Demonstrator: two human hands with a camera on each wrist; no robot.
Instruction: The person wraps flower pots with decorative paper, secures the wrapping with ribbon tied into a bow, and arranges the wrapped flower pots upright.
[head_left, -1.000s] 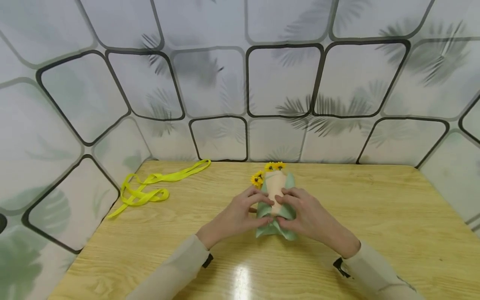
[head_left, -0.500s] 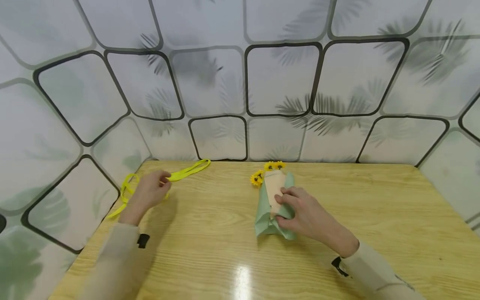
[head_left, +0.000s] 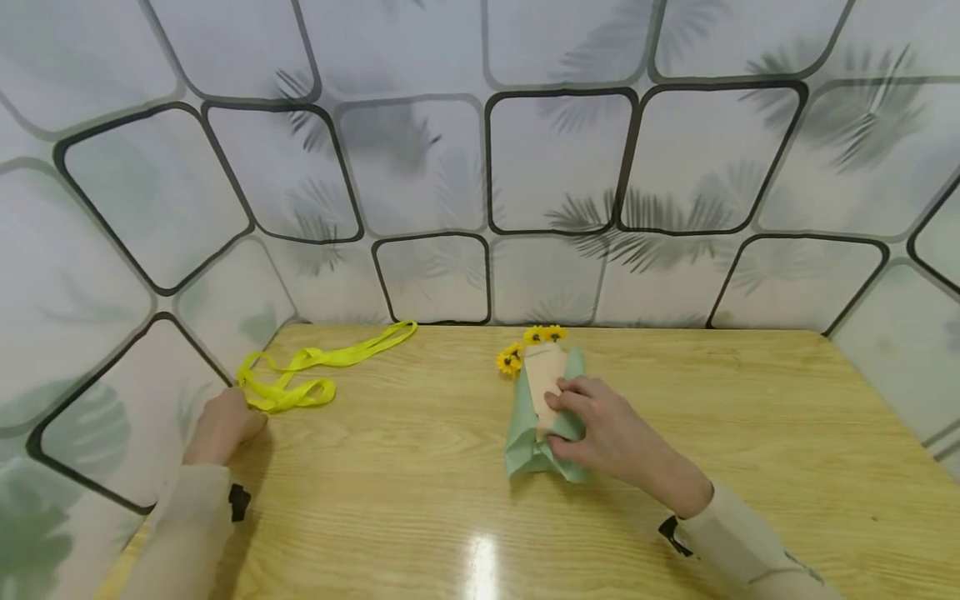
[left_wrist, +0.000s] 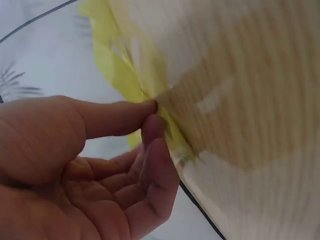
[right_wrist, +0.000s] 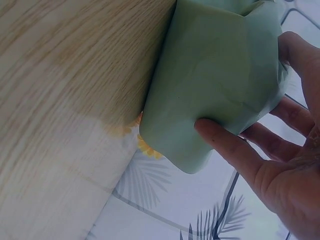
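At the table's left edge, my left hand (head_left: 223, 425) pinches one end of a yellow ribbon (head_left: 341, 358). The left wrist view shows thumb and forefinger closed on the ribbon (left_wrist: 111, 62). The rest of it lies in loose loops on the table. Right of centre, my right hand (head_left: 611, 425) holds a small bouquet wrapped in pale green paper (head_left: 522, 454), with a beige sheet (head_left: 542, 396) on top. Yellow flowers (head_left: 508, 361) stick out at its far end. In the right wrist view, fingers rest against the green wrapping (right_wrist: 215, 70); its other side is hidden.
The wooden table (head_left: 405, 483) runs back to a patterned cloth wall (head_left: 555, 167), which also closes in both sides. A bright light reflection lies near the front middle of the table.
My left hand has left the bouquet, passed over the ribbon, and come down and left to its near end, which it now pinches. My right hand has stayed on the bouquet.
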